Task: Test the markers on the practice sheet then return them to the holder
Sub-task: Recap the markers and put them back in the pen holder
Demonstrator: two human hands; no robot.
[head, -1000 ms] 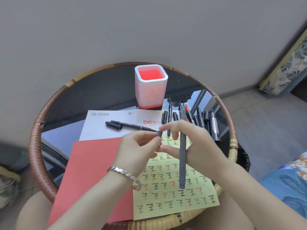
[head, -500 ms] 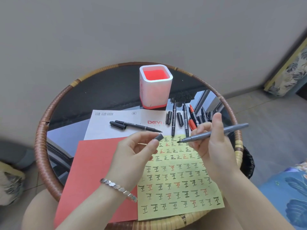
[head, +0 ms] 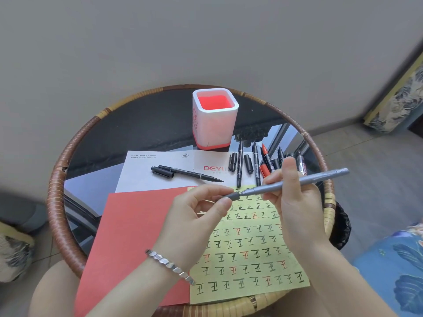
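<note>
Two hands: right hand grips one grey marker, left hand pinches its cap.

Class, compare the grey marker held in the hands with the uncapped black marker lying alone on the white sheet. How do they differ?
The grey marker is held in the air by the right hand; the black marker lies flat on the white sheet. The grey marker's cap is at its tip in the left hand; the black marker's cap lies beside it. Both are slim pens.
</note>
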